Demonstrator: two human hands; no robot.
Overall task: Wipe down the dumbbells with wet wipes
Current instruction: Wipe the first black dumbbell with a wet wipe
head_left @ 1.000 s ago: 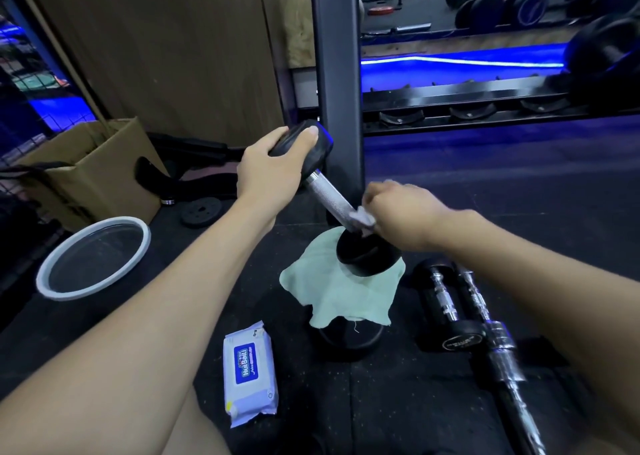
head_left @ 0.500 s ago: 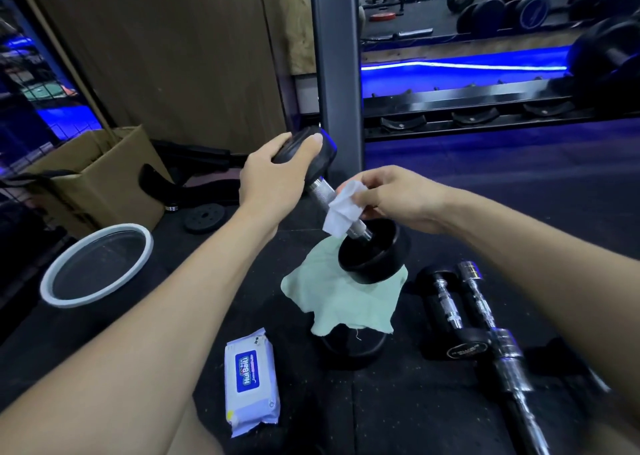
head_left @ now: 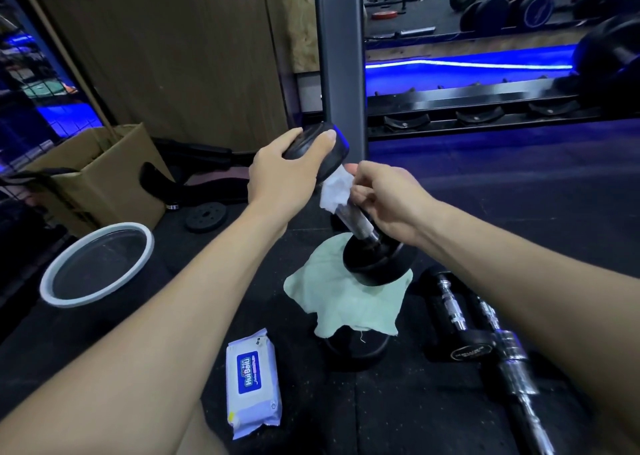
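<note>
A black dumbbell (head_left: 377,264) with a chrome handle stands tilted, its lower head resting on a pale green cloth (head_left: 346,302) draped over another dumbbell. My left hand (head_left: 287,174) grips the upper head. My right hand (head_left: 381,198) pinches a white wet wipe (head_left: 334,189) wrapped around the top of the chrome handle, just below the upper head. A pack of wet wipes (head_left: 252,385) lies on the floor in front.
Two more dumbbells (head_left: 460,319) and a chrome bar (head_left: 519,378) lie on the black rubber floor at right. A white-rimmed basin (head_left: 62,298) and a cardboard box (head_left: 86,177) stand at left. A grey rack post (head_left: 341,56) rises behind, with a dumbbell rack to its right.
My right hand has slid the wet wipe up the chrome handle from the lower head to just under the upper head. My left hand keeps its grip.
</note>
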